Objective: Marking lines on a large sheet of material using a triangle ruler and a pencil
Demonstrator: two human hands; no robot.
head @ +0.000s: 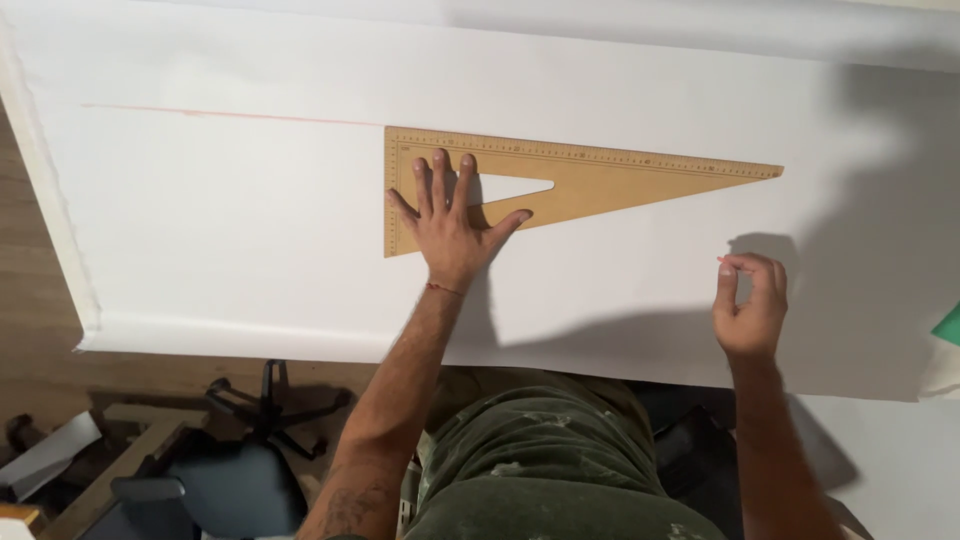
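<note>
A long yellow-brown triangular ruler [600,180] with a triangular cutout lies flat on a large white sheet [220,230]. My left hand [452,222] presses on the ruler's wide left end, fingers spread, a thin red thread around the wrist. My right hand [750,305] hovers over the sheet below the ruler's thin tip, with thumb and fingers pinched on a small thin reddish thing, maybe a pencil, mostly hidden. A faint reddish line [230,115] runs across the sheet to the left of the ruler's top edge.
The sheet's near edge [250,340] hangs over a wooden floor [30,290]. Below it stand a dark office chair [240,470] and some boards [110,460]. A green scrap [950,328] shows at the right edge.
</note>
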